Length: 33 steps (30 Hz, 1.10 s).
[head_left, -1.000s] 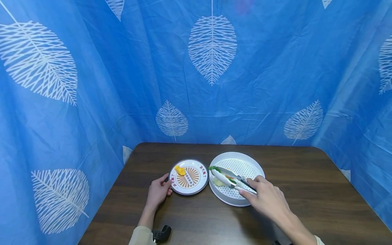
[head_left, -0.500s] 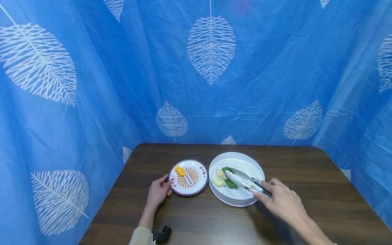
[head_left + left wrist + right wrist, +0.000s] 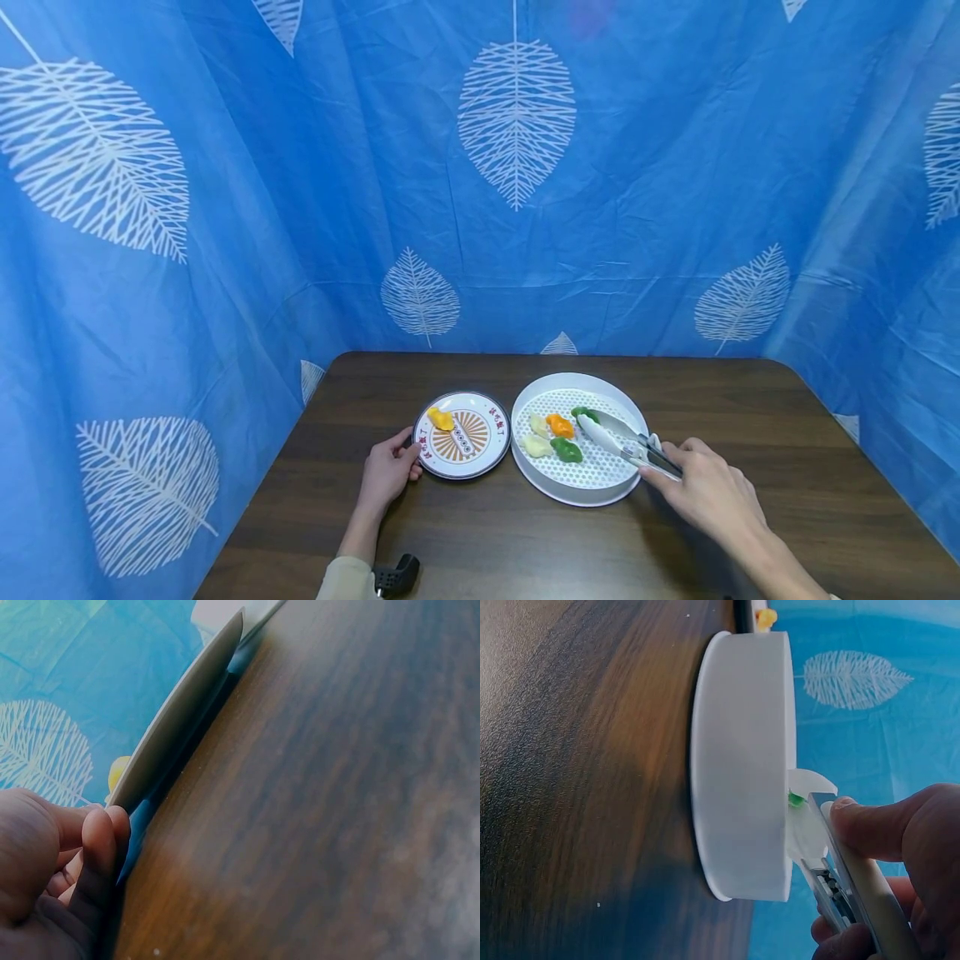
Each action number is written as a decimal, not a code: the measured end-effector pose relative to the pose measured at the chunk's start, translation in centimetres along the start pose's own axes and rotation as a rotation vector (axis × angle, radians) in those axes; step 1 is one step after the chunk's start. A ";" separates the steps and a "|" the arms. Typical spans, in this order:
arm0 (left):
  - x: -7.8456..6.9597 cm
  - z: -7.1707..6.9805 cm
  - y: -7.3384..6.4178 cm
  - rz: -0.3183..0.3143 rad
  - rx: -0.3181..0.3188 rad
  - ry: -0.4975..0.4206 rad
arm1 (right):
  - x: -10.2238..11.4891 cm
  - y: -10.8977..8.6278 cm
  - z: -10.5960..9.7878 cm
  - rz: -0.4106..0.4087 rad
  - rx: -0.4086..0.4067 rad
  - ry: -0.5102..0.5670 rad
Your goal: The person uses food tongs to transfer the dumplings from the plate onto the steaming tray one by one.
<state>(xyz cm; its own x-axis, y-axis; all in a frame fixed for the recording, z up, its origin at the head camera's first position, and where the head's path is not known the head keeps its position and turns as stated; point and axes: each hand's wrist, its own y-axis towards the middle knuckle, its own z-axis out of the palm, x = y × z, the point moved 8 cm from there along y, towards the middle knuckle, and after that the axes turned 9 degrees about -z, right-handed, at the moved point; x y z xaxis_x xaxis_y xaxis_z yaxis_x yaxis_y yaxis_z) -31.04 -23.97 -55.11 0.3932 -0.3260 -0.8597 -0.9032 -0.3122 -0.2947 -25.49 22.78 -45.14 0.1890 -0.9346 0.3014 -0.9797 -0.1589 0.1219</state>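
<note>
My left hand [image 3: 392, 468] pinches the left rim of a white plate [image 3: 491, 450] printed with an orange sunburst. A yellow dumpling [image 3: 441, 418] lies on that plate. In the left wrist view, thumb and fingertips hold the plate's edge [image 3: 176, 712]. My right hand [image 3: 708, 487] grips a pair of tongs [image 3: 600, 435] over a round white steamer tray [image 3: 528, 475] with a perforated base. A green dumpling [image 3: 581, 412] is at the tongs' tips, partly hidden by them. Beside it lie an orange dumpling [image 3: 559, 426], another green dumpling [image 3: 566, 450] and pale dumplings [image 3: 537, 446].
Plate and steamer tray stand side by side on a dark wooden table [image 3: 465, 533]. Behind and at both sides hangs a blue curtain [image 3: 630, 208] with white leaf prints. A black strap piece [image 3: 399, 573] shows near the left sleeve [image 3: 347, 579].
The right hand and tongs have moved right across the steamer tray, one green dumpling shifting right with their tips. The orange dumpling has come into plain view. The left hand has stayed put.
</note>
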 end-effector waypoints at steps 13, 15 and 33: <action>-0.1 0.1 -0.2 0.004 0.002 0.000 | -0.4 1.0 1.3 0.037 0.060 -0.015; -0.1 0.1 -0.2 0.004 0.001 0.000 | -0.4 1.1 1.4 0.040 0.063 -0.017; 0.1 0.1 0.1 -0.004 0.006 0.000 | 2.3 1.5 0.1 -0.005 -0.019 0.009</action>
<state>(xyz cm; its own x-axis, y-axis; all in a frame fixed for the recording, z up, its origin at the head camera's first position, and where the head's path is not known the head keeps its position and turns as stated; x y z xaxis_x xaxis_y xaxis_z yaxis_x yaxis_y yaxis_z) -31.10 -23.98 -55.28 0.3963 -0.3245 -0.8589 -0.9028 -0.3079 -0.3002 -26.55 20.36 -44.34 0.1944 -0.9310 0.3090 -0.9774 -0.1573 0.1411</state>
